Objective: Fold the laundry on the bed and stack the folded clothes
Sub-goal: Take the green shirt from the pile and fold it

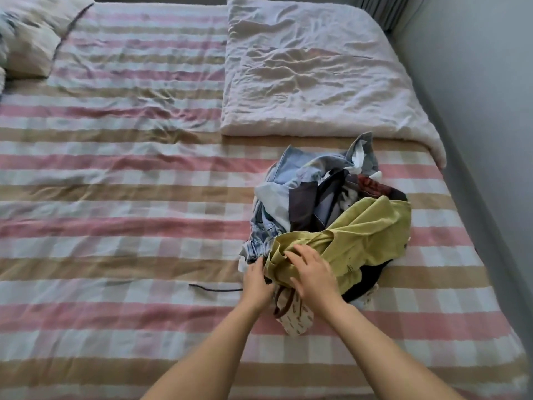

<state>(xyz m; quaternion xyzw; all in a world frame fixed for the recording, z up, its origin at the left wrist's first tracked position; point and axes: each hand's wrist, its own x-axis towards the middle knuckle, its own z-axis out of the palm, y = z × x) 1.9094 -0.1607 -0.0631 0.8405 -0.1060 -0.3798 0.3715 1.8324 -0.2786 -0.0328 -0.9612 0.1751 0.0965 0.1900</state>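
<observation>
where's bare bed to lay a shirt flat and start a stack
The widest bare stretch of sheet lies left of the laundry pile, from the pillow down to the near edge; only a thin black cord lies on it. The right side is crowded: folded blanket, the pile, and the left hand and right hand at its yellow shirt.

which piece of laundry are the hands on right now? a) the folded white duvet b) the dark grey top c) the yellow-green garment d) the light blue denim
c: the right hand rests with spread fingers on the yellow-green garment at the near side of the pile, and the left hand touches that garment's edge.
</observation>
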